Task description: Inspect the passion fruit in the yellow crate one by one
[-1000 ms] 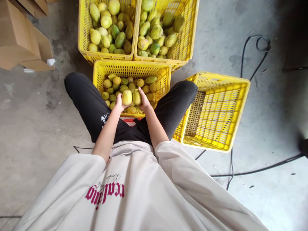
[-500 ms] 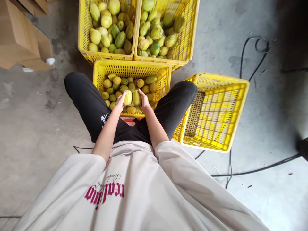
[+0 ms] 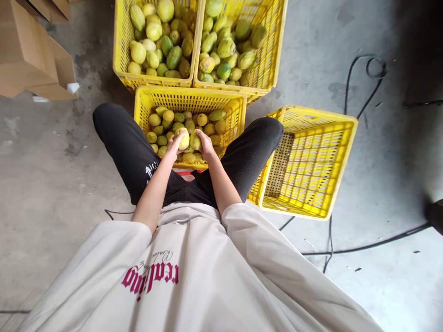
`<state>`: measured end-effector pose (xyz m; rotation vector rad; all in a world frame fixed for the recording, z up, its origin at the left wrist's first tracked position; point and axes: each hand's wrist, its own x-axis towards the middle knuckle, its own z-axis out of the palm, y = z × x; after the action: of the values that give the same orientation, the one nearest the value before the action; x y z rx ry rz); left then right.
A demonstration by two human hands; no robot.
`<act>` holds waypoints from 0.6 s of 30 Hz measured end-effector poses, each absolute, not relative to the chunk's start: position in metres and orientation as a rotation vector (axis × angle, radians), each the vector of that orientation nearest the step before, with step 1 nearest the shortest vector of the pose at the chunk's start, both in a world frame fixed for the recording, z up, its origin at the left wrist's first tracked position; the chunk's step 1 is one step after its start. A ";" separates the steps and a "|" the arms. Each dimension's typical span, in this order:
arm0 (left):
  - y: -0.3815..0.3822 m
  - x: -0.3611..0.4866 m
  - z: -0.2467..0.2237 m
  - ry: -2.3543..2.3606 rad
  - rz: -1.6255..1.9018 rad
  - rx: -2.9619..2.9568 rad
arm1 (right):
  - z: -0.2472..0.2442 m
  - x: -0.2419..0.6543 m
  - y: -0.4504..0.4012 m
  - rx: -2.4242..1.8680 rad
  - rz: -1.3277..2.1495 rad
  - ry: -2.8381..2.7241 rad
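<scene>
My left hand [image 3: 175, 143] is closed around the side of a plump yellow papaya [image 3: 183, 139], thumb along its upper edge. Beside it, my right hand [image 3: 205, 143] grips a greener papaya [image 3: 195, 142]. The two fruits are held close together, over the near yellow crate [image 3: 139, 103] between my knees. In that crate lie several smaller yellow and green fruits [image 3: 189, 125], partly covered by my hands. The fingers beneath both held fruits are mostly hidden.
Two larger yellow crates, a left one [image 3: 119, 50] and a right one [image 3: 277, 50], stand ahead with more fruit [image 3: 173, 57]. Another yellow crate [image 3: 341, 170] rests tilted by my right knee. Cardboard boxes [image 3: 32, 50] are at far left. Black cable [image 3: 380, 239] crosses the concrete floor.
Both fruits have turned slightly in my hands, and the right one sits a little further left. The crates have stayed in place.
</scene>
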<state>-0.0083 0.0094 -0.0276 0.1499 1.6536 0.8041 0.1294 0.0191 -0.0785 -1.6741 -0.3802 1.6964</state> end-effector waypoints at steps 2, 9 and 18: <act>0.010 -0.008 -0.027 1.674 0.796 0.150 | -0.075 0.128 0.020 -1.724 1.680 -0.332; 0.012 -0.004 -0.018 1.645 0.788 0.104 | -0.079 0.130 0.025 -1.791 1.645 -0.229; 0.015 -0.006 -0.028 1.555 0.829 -0.045 | -0.077 0.131 0.021 -1.758 1.695 -0.272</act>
<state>-0.0058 0.0150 -0.0283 -0.0452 1.5549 0.8293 0.1307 0.0207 -0.0772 -1.7579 -0.2719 1.6950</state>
